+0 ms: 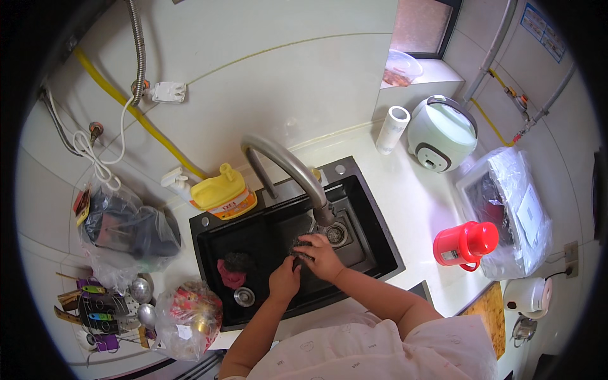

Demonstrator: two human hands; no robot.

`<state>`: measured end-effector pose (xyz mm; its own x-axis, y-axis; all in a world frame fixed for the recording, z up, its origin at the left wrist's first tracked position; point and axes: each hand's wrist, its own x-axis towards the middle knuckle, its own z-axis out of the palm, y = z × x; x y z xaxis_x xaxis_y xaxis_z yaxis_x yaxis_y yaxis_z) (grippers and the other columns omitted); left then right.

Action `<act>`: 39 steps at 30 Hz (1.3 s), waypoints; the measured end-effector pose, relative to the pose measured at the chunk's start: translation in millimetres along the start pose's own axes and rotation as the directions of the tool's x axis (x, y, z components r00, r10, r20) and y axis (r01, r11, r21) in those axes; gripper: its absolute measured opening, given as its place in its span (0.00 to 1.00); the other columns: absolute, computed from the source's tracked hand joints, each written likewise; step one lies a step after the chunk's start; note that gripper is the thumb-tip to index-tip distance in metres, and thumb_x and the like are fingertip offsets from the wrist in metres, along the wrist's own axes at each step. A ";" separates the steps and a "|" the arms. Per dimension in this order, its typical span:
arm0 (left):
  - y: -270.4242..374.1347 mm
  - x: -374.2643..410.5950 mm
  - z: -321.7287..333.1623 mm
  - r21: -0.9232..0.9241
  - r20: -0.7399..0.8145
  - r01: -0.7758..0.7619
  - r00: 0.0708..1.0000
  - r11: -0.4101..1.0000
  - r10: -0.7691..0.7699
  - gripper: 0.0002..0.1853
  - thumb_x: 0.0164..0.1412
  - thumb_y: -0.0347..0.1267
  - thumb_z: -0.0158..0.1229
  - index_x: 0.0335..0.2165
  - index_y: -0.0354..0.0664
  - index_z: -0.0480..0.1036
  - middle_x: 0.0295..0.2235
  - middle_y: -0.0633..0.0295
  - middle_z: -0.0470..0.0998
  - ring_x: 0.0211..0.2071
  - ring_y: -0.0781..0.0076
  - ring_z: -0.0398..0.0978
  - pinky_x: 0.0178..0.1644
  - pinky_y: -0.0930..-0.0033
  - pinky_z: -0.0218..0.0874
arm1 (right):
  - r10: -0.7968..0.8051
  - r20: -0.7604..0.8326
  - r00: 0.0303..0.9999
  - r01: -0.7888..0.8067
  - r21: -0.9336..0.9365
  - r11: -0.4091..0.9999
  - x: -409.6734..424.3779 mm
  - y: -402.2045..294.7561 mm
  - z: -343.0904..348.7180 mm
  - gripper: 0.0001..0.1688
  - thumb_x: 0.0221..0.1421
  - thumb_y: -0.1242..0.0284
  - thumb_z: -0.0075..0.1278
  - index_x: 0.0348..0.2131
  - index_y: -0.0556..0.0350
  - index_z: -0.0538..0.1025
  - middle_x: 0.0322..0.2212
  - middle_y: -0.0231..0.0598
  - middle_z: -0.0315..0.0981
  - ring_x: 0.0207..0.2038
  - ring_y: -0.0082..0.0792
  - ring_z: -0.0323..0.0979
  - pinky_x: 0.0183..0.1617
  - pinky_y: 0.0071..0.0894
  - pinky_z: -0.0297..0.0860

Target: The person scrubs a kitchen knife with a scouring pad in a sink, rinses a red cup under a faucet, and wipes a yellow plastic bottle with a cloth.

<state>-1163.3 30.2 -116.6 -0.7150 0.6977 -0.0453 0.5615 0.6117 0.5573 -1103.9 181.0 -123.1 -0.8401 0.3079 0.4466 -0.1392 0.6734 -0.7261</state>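
Over the black sink (285, 304), my right hand (320, 256) closes on a dark mesh scouring pad (299, 246), its fingers spread across the top. My left hand (285, 280) is just below and left, gripping a small dark item at the pad's underside, mostly hidden by the fingers. The curved metal faucet (289, 161) arches over the basin, its spout above the drain (336, 234). Left in the sink lie a pink cloth (231, 275), a dark scouring pad (239, 262) and a metal drain strainer (244, 297).
A yellow detergent jug (223, 192) and white spray bottle (178, 183) stand behind the sink. Bagged goods (190, 318) and a utensil rack (97, 308) are at left. At right are a red thermos (463, 244), paper roll (393, 130) and rice cooker (441, 135).
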 end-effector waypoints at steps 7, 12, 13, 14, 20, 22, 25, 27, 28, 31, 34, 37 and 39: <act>7.6 -5.4 0.0 0.049 0.084 0.067 0.994 0.997 -0.071 0.15 0.53 0.35 0.52 0.39 0.40 0.66 0.30 0.50 0.75 0.30 0.51 0.73 0.33 0.56 0.64 | 0.080 -0.089 0.993 -0.100 -0.250 0.963 8.4 23.5 -15.1 0.19 0.34 0.82 0.53 0.32 0.49 0.77 0.40 0.40 0.67 0.41 0.46 0.62 0.45 0.40 0.61; -0.3 0.4 6.3 -0.018 0.075 0.089 0.993 0.996 -0.087 0.15 0.54 0.35 0.51 0.39 0.39 0.66 0.30 0.48 0.75 0.32 0.49 0.73 0.34 0.56 0.64 | 0.060 0.014 0.998 -0.059 -0.066 0.996 -9.5 -4.2 4.1 0.18 0.37 0.81 0.53 0.34 0.49 0.76 0.41 0.38 0.66 0.43 0.46 0.62 0.47 0.40 0.61; -7.6 0.2 9.8 -0.033 0.068 0.078 0.995 0.996 -0.076 0.15 0.54 0.35 0.51 0.39 0.39 0.67 0.30 0.49 0.75 0.32 0.50 0.73 0.34 0.56 0.64 | 0.075 0.050 0.996 -0.074 -0.013 0.997 -11.1 -9.6 4.5 0.18 0.38 0.81 0.53 0.34 0.49 0.76 0.41 0.38 0.66 0.43 0.46 0.62 0.47 0.40 0.61; -14.4 0.3 13.8 -0.049 0.061 0.067 0.996 0.997 -0.064 0.14 0.55 0.35 0.50 0.38 0.38 0.67 0.29 0.49 0.75 0.31 0.51 0.73 0.34 0.57 0.64 | 0.068 0.069 0.995 -0.064 -0.052 0.997 -11.3 3.1 2.7 0.17 0.39 0.82 0.52 0.35 0.49 0.76 0.40 0.40 0.65 0.43 0.46 0.62 0.48 0.38 0.60; -42.5 4.1 18.6 -0.520 0.426 0.443 0.876 0.731 -0.227 0.12 0.62 0.34 0.41 0.35 0.36 0.67 0.18 0.61 0.68 0.15 0.74 0.62 0.19 0.73 0.55 | 0.610 -0.468 0.639 -0.497 0.355 0.792 -10.4 70.2 -17.4 0.15 0.50 0.75 0.45 0.40 0.55 0.72 0.40 0.46 0.66 0.43 0.42 0.65 0.48 0.35 0.61; -25.9 4.3 6.8 -0.611 0.542 0.579 0.803 0.540 -0.248 0.14 0.63 0.34 0.38 0.34 0.36 0.67 0.16 0.65 0.64 0.14 0.79 0.57 0.17 0.77 0.50 | 0.940 -0.142 0.310 -0.419 0.867 0.269 -15.2 89.5 -12.9 0.16 0.54 0.71 0.42 0.42 0.57 0.70 0.42 0.44 0.67 0.43 0.41 0.66 0.49 0.36 0.61; -16.6 -0.1 6.3 -0.658 0.598 0.637 0.766 0.402 -0.237 0.13 0.64 0.34 0.38 0.33 0.37 0.67 0.14 0.68 0.62 0.12 0.82 0.55 0.15 0.79 0.47 | 0.899 0.388 0.202 -0.165 0.919 -0.359 -19.8 76.2 -8.2 0.19 0.56 0.67 0.38 0.44 0.60 0.67 0.45 0.41 0.65 0.47 0.39 0.64 0.51 0.36 0.60; -12.9 -1.8 9.5 -0.658 0.603 0.641 0.763 0.395 -0.234 0.13 0.63 0.34 0.38 0.33 0.37 0.67 0.14 0.68 0.62 0.12 0.82 0.55 0.15 0.78 0.47 | 0.806 0.444 0.392 -0.119 0.893 -0.434 -26.5 75.2 5.2 0.17 0.56 0.69 0.34 0.42 0.57 0.68 0.40 0.40 0.68 0.45 0.38 0.66 0.50 0.39 0.62; -11.9 -3.1 10.3 -0.650 0.596 0.632 0.769 0.422 -0.233 0.13 0.63 0.34 0.38 0.33 0.37 0.67 0.13 0.68 0.61 0.11 0.81 0.55 0.14 0.78 0.47 | 0.753 0.477 0.453 -0.135 0.872 -0.471 -27.2 70.2 7.8 0.17 0.56 0.69 0.33 0.42 0.57 0.68 0.40 0.40 0.69 0.45 0.38 0.66 0.49 0.39 0.62; -7.4 -3.7 12.8 -0.620 0.563 0.579 0.798 0.529 -0.215 0.14 0.64 0.35 0.38 0.33 0.37 0.67 0.13 0.67 0.61 0.11 0.81 0.54 0.14 0.78 0.47 | 0.680 0.513 0.523 -0.240 0.855 -0.460 -32.3 65.3 10.1 0.14 0.53 0.71 0.39 0.41 0.54 0.67 0.37 0.36 0.70 0.41 0.35 0.67 0.45 0.38 0.64; -6.1 -4.9 16.2 -0.601 0.519 0.518 0.832 0.609 -0.196 0.14 0.63 0.34 0.39 0.32 0.37 0.68 0.12 0.67 0.61 0.11 0.80 0.56 0.15 0.77 0.49 | 0.754 0.436 0.491 -0.327 0.895 -0.304 -35.4 68.8 19.9 0.13 0.51 0.72 0.45 0.39 0.51 0.67 0.34 0.31 0.69 0.37 0.29 0.68 0.40 0.31 0.65; -11.1 -10.2 24.2 -0.562 0.471 0.397 0.875 0.725 -0.114 0.13 0.63 0.34 0.38 0.33 0.37 0.67 0.12 0.68 0.61 0.11 0.81 0.56 0.14 0.78 0.49 | 0.884 0.296 0.363 -0.389 0.910 -0.146 -19.9 55.9 19.5 0.13 0.49 0.72 0.52 0.36 0.50 0.67 0.31 0.28 0.69 0.34 0.24 0.68 0.33 0.27 0.66; -7.9 -14.1 23.0 -0.518 0.481 0.370 0.871 0.772 -0.094 0.13 0.63 0.34 0.38 0.32 0.37 0.67 0.12 0.68 0.61 0.12 0.81 0.57 0.15 0.78 0.50 | 0.943 0.210 0.259 -0.434 0.897 -0.081 -9.9 49.1 16.8 0.13 0.48 0.70 0.54 0.35 0.49 0.68 0.29 0.27 0.69 0.30 0.23 0.68 0.28 0.26 0.66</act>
<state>-1148.1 24.1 -139.5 -0.4755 0.7298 -0.4912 -0.0465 0.5368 0.8424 -1111.2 199.8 -171.9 -0.4587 0.5733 -0.6789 -0.0945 -0.7912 -0.6042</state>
